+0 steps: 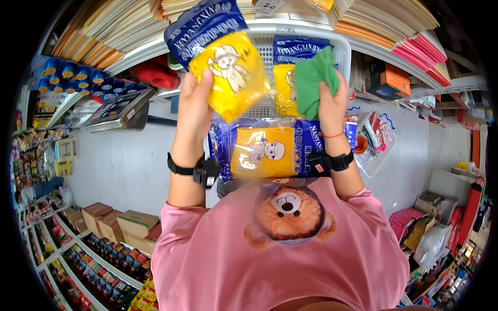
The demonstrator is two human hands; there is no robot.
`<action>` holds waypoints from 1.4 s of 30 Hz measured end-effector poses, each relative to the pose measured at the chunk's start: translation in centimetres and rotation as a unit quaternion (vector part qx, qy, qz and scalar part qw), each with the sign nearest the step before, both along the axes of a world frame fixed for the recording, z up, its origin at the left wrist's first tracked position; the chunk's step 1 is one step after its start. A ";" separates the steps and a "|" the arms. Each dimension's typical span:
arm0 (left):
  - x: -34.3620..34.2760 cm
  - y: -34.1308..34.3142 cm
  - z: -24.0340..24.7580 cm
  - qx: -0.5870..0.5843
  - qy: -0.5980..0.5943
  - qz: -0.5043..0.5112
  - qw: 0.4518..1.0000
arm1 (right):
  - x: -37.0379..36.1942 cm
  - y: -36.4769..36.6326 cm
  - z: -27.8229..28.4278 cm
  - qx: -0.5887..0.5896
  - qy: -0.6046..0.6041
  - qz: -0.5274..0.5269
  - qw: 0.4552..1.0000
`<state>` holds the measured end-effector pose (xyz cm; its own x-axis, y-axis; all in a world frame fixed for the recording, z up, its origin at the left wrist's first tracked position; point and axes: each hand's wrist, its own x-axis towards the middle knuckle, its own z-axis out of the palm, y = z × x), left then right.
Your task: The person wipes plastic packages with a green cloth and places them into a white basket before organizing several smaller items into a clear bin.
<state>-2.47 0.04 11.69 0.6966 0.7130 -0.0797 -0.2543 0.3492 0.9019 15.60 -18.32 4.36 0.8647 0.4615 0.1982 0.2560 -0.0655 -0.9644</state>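
Observation:
My left hand [196, 106] grips the lower left edge of a blue-and-yellow plastic packet [228, 72] with a cartoon figure, raised and tilted over the basket. Pinched in my right hand [333, 106] is a crumpled green cloth [312, 80], in front of a second packet [284, 85] of the same kind. That one rests in a white perforated plastic basket [342, 45]. Nearer my body, more such packets lie sideways, the top packet [264, 151] showing its yellow panel through shiny film. My right forearm covers part of its right end.
Shelves of stacked paper envelopes [122, 31] line the far side. A counter scale [119, 110] stands to the left, and a clear bin of small goods [374, 139] to the right. Cardboard boxes [136, 223] and bottle racks lie lower left; a pink basket [405, 223] is at lower right.

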 end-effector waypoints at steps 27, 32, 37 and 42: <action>7.8 -5.9 -4.0 -0.085 0.053 -0.107 0.989 | 0.5 -2.1 0.5 0.151 0.436 0.202 0.864; 7.8 -2.6 -5.9 -0.027 0.081 -0.088 0.992 | 1.6 -1.2 -1.0 0.136 0.334 0.131 0.923; 5.2 2.2 -7.1 0.029 0.142 0.011 0.989 | 1.5 -1.2 -0.7 0.153 0.318 0.072 0.933; 4.2 4.0 -9.0 0.098 0.238 0.000 0.966 | 1.6 -1.0 -1.9 0.186 0.338 0.052 0.921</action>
